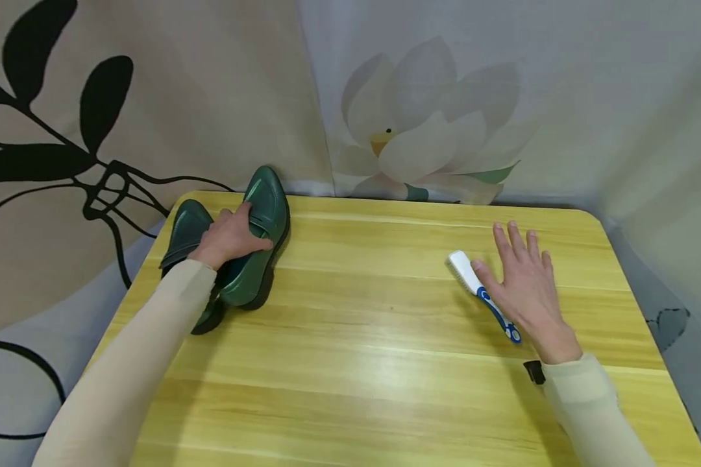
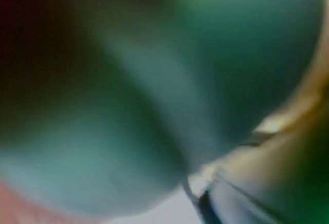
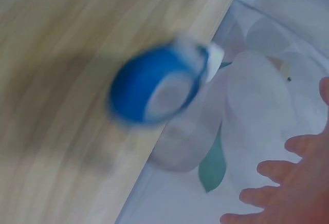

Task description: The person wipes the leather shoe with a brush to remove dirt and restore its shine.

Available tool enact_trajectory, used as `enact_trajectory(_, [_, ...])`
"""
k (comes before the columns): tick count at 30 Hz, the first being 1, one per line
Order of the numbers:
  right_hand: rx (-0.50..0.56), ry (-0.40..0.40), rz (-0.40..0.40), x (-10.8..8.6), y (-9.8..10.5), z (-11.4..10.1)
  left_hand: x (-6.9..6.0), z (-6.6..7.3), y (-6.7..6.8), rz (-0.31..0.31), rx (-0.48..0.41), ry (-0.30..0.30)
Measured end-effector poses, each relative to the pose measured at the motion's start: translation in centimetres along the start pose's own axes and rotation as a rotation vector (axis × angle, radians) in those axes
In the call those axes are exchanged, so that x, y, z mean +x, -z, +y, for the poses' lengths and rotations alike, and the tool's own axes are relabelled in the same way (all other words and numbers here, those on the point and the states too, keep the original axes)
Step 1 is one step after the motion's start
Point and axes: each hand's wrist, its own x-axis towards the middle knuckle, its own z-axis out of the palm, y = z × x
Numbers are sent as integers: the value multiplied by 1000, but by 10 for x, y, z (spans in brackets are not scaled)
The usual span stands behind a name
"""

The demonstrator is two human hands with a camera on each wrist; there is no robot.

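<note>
A pair of dark green loafers is at the table's left end. My left hand grips the nearer-right loafer at its opening, thumb toward its right side. The other loafer lies just left of it, partly covered by the hand and sleeve. In the left wrist view, blurred green shoe fills most of the picture. On the right, a brush with a white head and blue-and-white handle slants beside my right hand, whose fingers are spread and straight. The handle's end looks blurred in the right wrist view.
The light wooden table has a rounded far right corner. Behind it hangs a pale curtain printed with dark leaves and a large white flower. A small black object sits at the right wrist.
</note>
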Motion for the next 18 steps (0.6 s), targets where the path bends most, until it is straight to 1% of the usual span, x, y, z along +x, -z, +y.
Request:
enact_trajectory(4, [31,62,15,2,-4,-20,-8,18,2,63,-6,-70])
enact_trajectory(7, [54,123,12,5,-9,-36,-11,33,2,85,-7,-142])
enact_trajectory(9, [64,179,15,9,-13,-47,-14,42,0,83,-19,-192])
enact_trajectory(13, [67,328,45,15,-20,-69,-19,58,-5,52,-50,-298])
enact_trajectory(16, [36,446,67,21,-27,-83,-22,71,-9,26,-48,-364])
enact_trajectory(18, [5,513,66,26,-31,-91,-24,79,-12,8,-32,-396])
